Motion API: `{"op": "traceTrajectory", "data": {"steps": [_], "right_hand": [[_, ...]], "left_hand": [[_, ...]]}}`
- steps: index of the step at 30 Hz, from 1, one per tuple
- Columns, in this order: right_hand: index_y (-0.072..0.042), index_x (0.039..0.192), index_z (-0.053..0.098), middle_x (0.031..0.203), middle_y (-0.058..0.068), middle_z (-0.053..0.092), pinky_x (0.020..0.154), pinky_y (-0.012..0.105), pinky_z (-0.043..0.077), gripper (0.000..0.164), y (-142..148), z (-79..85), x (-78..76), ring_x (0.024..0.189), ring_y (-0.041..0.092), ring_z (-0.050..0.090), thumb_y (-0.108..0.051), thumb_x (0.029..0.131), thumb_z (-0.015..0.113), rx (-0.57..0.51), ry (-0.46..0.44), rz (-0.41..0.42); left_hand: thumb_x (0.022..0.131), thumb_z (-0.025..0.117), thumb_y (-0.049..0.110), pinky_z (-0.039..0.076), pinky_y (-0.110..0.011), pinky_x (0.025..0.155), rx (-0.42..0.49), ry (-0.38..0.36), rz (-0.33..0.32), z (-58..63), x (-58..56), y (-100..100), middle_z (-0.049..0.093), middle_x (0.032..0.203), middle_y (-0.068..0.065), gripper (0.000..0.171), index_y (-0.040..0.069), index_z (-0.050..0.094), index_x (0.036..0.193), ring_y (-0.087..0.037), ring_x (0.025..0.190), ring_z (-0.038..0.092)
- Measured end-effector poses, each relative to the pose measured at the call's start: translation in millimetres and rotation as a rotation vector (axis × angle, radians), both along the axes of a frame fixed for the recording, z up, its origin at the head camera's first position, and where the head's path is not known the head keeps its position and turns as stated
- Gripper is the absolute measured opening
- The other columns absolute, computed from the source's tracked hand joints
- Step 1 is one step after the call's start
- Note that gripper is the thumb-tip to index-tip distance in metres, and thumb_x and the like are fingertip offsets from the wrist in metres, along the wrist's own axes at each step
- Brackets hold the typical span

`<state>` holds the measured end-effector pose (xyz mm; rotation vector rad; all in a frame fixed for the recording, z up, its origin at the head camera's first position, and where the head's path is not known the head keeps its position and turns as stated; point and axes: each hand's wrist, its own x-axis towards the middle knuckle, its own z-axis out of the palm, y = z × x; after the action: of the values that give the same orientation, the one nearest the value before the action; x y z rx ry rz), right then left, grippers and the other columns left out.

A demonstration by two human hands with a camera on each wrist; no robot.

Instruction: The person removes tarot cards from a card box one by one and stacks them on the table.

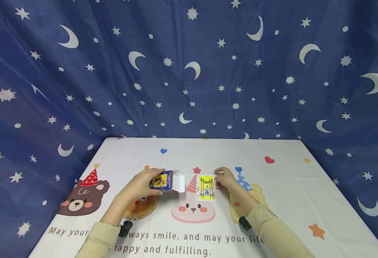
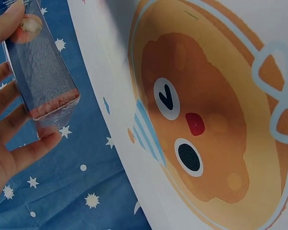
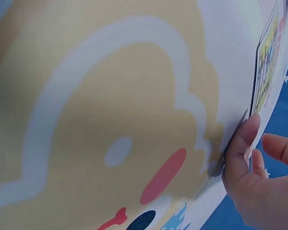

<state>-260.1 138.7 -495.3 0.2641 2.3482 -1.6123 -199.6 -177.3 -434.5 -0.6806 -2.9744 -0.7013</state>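
Note:
My left hand [image 1: 147,182] grips a blue and yellow tarot card box [image 1: 161,180], thumb on one side and fingers on the other. The box's white end flap [image 1: 178,183] stands open toward the right. In the left wrist view, the box [image 2: 43,62] shows a shiny side between the thumb and the spread fingers. Tarot cards [image 1: 206,187] lie face up right of the box, the top one yellow with upright wands. My right hand [image 1: 226,179] is at their right edge, fingers loosely bent. One digit's tip reaches the edge of the cards [image 3: 265,72] in the right wrist view.
A white tablecloth [image 1: 240,154] printed with cartoon animals, hearts and lettering covers the table. A dark blue curtain [image 1: 189,79] with moons and stars hangs behind and at both sides. Small black devices [image 1: 125,228] are at both wrists.

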Motion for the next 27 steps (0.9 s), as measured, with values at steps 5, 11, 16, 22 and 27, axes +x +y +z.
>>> {"op": "traceTrajectory", "data": {"steps": [5, 11, 16, 22, 27], "right_hand": [[0.002, 0.122, 0.051, 0.077, 0.008, 0.056, 0.048, 0.02, 0.051, 0.036, -0.5, 0.5, 0.5, 0.057, 0.012, 0.052, 0.004, 0.085, 0.056, -0.022, -0.003, -0.013], [0.002, 0.12, 0.051, 0.081, 0.01, 0.061, 0.047, 0.019, 0.05, 0.034, -1.4, 1.5, 2.2, 0.055, 0.012, 0.052, 0.004, 0.087, 0.054, -0.041, 0.001, -0.018], [0.001, 0.12, 0.051, 0.08, 0.008, 0.06, 0.047, 0.019, 0.05, 0.033, -0.1, 2.8, 6.3, 0.054, 0.011, 0.053, 0.003, 0.087, 0.054, -0.048, -0.03, -0.031], [0.003, 0.119, 0.049, 0.073, 0.007, 0.061, 0.046, 0.019, 0.05, 0.033, 4.4, 6.5, 18.0, 0.05, 0.01, 0.054, 0.003, 0.086, 0.051, -0.024, -0.068, 0.012], [0.003, 0.12, 0.047, 0.072, 0.007, 0.063, 0.048, 0.02, 0.051, 0.034, 5.9, 9.5, 27.0, 0.05, 0.01, 0.054, 0.002, 0.086, 0.049, 0.01, -0.095, 0.075]], "left_hand": [[0.068, 0.085, 0.025, 0.044, -0.048, 0.103, -0.003, 0.001, -0.004, 0.5, -0.7, 0.6, 0.058, 0.131, -0.011, 0.076, 0.006, 0.052, 0.134, -0.029, 0.12, 0.055], [0.068, 0.084, 0.025, 0.044, -0.049, 0.103, -0.002, -0.009, -0.003, 1.3, -0.5, 1.4, 0.057, 0.131, -0.012, 0.076, 0.006, 0.051, 0.134, -0.03, 0.12, 0.054], [0.069, 0.084, 0.025, 0.043, -0.049, 0.103, -0.005, -0.008, -0.005, 0.1, -0.4, 1.2, 0.057, 0.132, -0.013, 0.076, 0.006, 0.051, 0.134, -0.031, 0.121, 0.054], [0.069, 0.084, 0.026, 0.043, -0.05, 0.103, -0.015, -0.007, -0.01, -2.0, 0.0, -1.0, 0.056, 0.132, -0.014, 0.076, 0.006, 0.051, 0.135, -0.032, 0.121, 0.053], [0.069, 0.084, 0.027, 0.043, -0.05, 0.103, -0.017, -0.015, -0.006, -2.6, -0.4, -1.2, 0.055, 0.133, -0.013, 0.077, 0.007, 0.05, 0.135, -0.032, 0.121, 0.052]]}}
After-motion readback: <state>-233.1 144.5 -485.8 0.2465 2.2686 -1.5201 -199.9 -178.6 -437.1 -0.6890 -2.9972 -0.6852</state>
